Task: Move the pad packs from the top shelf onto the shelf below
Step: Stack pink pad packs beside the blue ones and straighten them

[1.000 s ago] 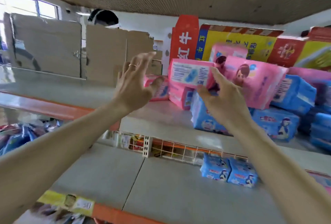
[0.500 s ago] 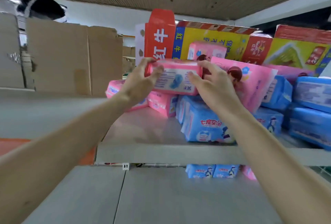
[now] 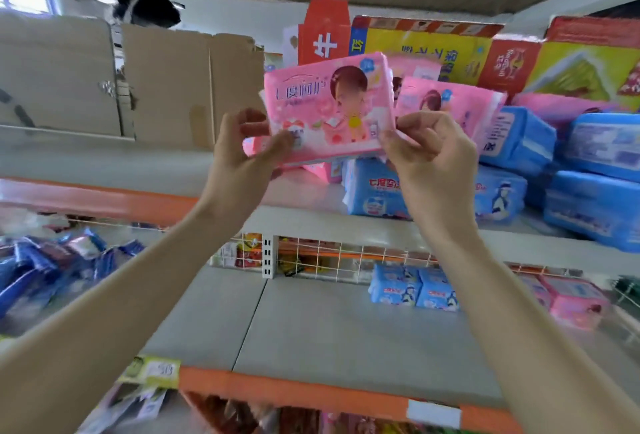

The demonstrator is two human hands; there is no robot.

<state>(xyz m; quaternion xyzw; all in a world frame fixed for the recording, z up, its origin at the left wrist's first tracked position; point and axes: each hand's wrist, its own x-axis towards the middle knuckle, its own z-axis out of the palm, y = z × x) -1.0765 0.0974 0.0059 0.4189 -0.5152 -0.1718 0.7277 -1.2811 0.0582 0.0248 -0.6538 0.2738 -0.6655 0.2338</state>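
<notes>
1. Pink plastic pad pack [image 3: 329,107]: printed face toward the camera, right end tilted higher. It is held in the air in front of the top shelf [image 3: 311,222], at 12 o'clock from the view's centre.
2. Left hand [image 3: 242,153]: fingers curled, pinching the pack's lower left corner, thumb on the front face.
3. Right hand [image 3: 429,156]: fingers curled, pinching the pack's lower right corner.
4. Top shelf stock: a second pink pack [image 3: 450,104] just behind the held one, at its 3 o'clock. Blue packs [image 3: 377,191] are heaped from 5 o'clock out to 3 o'clock.
5. Lower shelf [image 3: 329,336]: grey boards. Two blue packs [image 3: 415,289] stand side by side at 4 o'clock of centre, with a pink pack [image 3: 571,302] farther right.
6. Background: brown cardboard boxes [image 3: 173,87] at 10 o'clock; red-and-yellow cartons [image 3: 433,49] at 1 o'clock, behind the packs.
</notes>
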